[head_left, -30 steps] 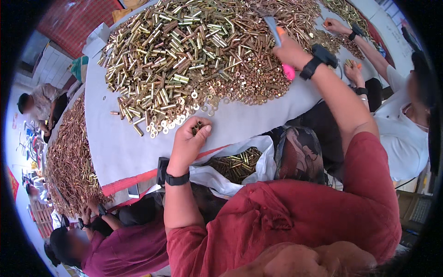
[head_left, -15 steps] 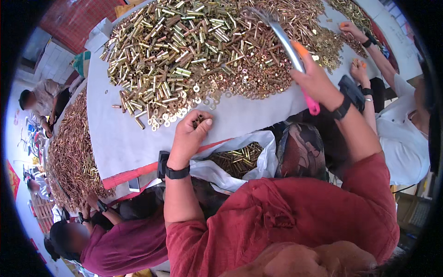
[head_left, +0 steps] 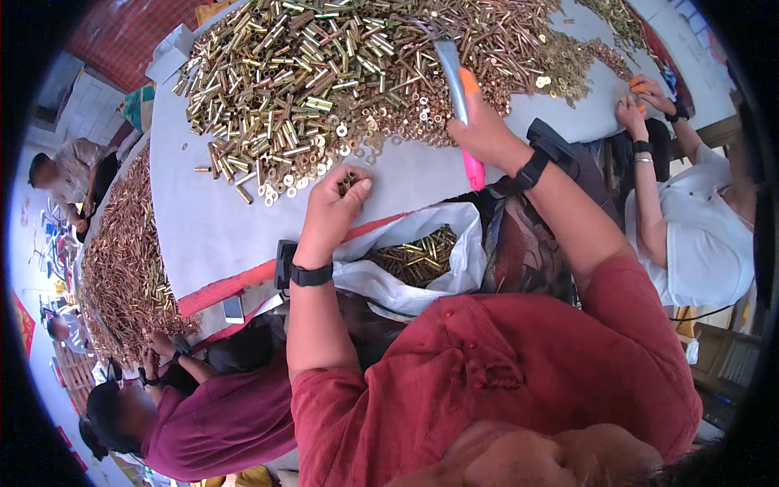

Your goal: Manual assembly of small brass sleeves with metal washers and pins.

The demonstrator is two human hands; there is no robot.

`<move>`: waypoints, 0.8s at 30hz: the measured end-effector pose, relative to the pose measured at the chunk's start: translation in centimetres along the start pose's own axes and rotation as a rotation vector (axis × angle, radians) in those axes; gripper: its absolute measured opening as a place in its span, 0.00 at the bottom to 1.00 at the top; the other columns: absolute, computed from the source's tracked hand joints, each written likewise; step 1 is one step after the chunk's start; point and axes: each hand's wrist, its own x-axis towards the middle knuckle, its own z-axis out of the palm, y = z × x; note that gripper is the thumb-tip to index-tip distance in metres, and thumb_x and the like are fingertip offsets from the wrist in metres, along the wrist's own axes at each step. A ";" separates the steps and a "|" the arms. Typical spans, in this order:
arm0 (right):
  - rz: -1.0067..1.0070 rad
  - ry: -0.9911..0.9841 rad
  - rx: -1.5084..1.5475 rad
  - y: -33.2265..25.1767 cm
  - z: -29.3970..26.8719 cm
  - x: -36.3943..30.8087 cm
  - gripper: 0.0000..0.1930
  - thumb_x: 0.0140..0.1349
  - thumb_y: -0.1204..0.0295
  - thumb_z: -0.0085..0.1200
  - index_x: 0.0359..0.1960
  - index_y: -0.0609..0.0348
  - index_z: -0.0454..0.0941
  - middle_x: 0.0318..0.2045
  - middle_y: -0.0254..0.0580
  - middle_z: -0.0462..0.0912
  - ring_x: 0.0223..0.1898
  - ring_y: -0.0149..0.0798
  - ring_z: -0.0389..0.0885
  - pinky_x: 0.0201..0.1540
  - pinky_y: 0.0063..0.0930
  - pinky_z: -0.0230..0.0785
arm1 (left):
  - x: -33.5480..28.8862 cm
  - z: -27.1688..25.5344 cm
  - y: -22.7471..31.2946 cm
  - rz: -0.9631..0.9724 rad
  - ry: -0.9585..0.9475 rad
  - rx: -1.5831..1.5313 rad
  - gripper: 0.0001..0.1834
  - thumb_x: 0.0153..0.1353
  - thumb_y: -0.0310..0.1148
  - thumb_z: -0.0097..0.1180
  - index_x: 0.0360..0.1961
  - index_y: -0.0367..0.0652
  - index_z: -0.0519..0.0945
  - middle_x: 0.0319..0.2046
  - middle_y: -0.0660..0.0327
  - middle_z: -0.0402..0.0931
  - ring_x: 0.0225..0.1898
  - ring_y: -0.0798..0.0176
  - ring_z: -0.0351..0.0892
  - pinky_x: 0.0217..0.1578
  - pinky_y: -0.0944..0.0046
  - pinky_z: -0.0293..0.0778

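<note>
On the near side of the pale desk (head_left: 235, 223), just past its red edging, the left hand (head_left: 335, 203) is curled around a few small metal tubes (head_left: 348, 184), their ends facing up between thumb and fingers; the fist is presumably kept snug so that none slips out. The right hand (head_left: 491, 140) is wrapped around a tool (head_left: 450, 71), its pink end sticking out below the palm and its silvery shaft running up to the pile of brass-coloured tubes (head_left: 284, 89). Held this low on the shaft, the tool seems to let its far end reach the pile while the arm keeps clear. Loose flat rings (head_left: 341, 130) lie along the pile's near edge. Just below the desk, a white sack (head_left: 469, 260) with more tubes inside has its mouth spread wide, probably set there to be within easy reach. The tool's far end blends into the metal around it, so its exact shape is hard to make out. The curled fingers hide how many tubes the left hand has. The pile runs out of view at the top, the sack's depth cannot be seen, and whatever the co-worker's hands (head_left: 635, 109) at right hold is too small to tell.
</note>
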 end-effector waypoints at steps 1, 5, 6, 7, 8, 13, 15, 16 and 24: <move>0.004 0.002 0.004 0.2 0.4 -0.8 0.45 0.58 0.72 0.50 0.74 0.53 0.36 0.40 0.55 0.77 0.33 0.44 0.79 0.37 0.37 0.72 | -0.1 0.0 0.1 -0.006 0.005 0.001 0.06 0.66 0.30 0.56 0.41 0.40 0.79 0.25 0.70 0.72 0.21 0.78 0.62 0.22 0.76 0.59; -0.042 -0.004 0.076 0.0 1.2 -2.9 0.44 0.58 0.73 0.49 0.74 0.54 0.36 0.37 0.51 0.76 0.30 0.42 0.77 0.34 0.36 0.71 | -0.1 0.1 0.0 0.002 0.030 0.014 0.07 0.66 0.31 0.57 0.42 0.41 0.79 0.26 0.71 0.72 0.21 0.78 0.62 0.22 0.75 0.60; -0.031 -0.008 0.070 0.1 1.2 -3.1 0.44 0.58 0.72 0.49 0.73 0.56 0.37 0.37 0.58 0.78 0.34 0.52 0.79 0.38 0.41 0.72 | -0.1 0.1 0.0 0.010 0.023 0.019 0.07 0.66 0.31 0.57 0.42 0.41 0.79 0.26 0.71 0.72 0.22 0.78 0.62 0.23 0.75 0.60; -0.020 -0.012 0.064 0.2 1.3 -3.4 0.44 0.57 0.71 0.49 0.72 0.59 0.38 0.37 0.66 0.79 0.37 0.61 0.81 0.42 0.46 0.73 | -0.1 0.2 0.1 0.005 0.025 0.019 0.07 0.66 0.31 0.57 0.42 0.41 0.79 0.26 0.71 0.72 0.22 0.78 0.62 0.23 0.75 0.60; -0.018 -0.016 0.066 0.1 1.4 -3.8 0.44 0.57 0.71 0.49 0.72 0.59 0.38 0.37 0.66 0.79 0.37 0.61 0.81 0.42 0.46 0.73 | -0.2 0.3 0.2 0.017 0.029 0.025 0.07 0.66 0.31 0.57 0.42 0.41 0.79 0.26 0.71 0.72 0.22 0.78 0.62 0.23 0.75 0.60; -0.053 -0.012 0.075 -0.5 1.8 -6.7 0.43 0.56 0.73 0.48 0.72 0.56 0.39 0.32 0.69 0.77 0.33 0.65 0.79 0.37 0.51 0.70 | -0.1 0.2 -0.4 0.020 0.044 0.049 0.07 0.66 0.30 0.57 0.42 0.40 0.79 0.25 0.71 0.71 0.22 0.78 0.61 0.23 0.76 0.60; 0.034 -0.078 0.059 -0.8 1.4 -7.1 0.44 0.55 0.73 0.48 0.73 0.53 0.39 0.32 0.70 0.77 0.34 0.66 0.78 0.38 0.51 0.70 | 0.0 0.2 -0.3 0.005 0.044 0.050 0.07 0.66 0.30 0.56 0.42 0.40 0.79 0.25 0.71 0.71 0.22 0.78 0.61 0.23 0.76 0.59; -0.021 -0.057 0.065 -0.6 1.3 -7.2 0.43 0.56 0.73 0.49 0.73 0.51 0.41 0.33 0.69 0.78 0.34 0.66 0.79 0.38 0.51 0.70 | 0.0 0.2 -0.2 -0.005 0.046 0.050 0.07 0.67 0.30 0.56 0.42 0.40 0.79 0.25 0.72 0.70 0.21 0.79 0.61 0.22 0.76 0.59; -0.202 0.232 -0.291 1.7 -5.1 -0.3 0.27 0.58 0.66 0.54 0.61 0.56 0.66 0.38 0.52 0.80 0.36 0.55 0.80 0.38 0.44 0.73 | -0.3 0.7 0.4 0.002 0.125 -0.032 0.08 0.67 0.29 0.54 0.45 0.40 0.75 0.25 0.69 0.72 0.20 0.78 0.62 0.21 0.75 0.60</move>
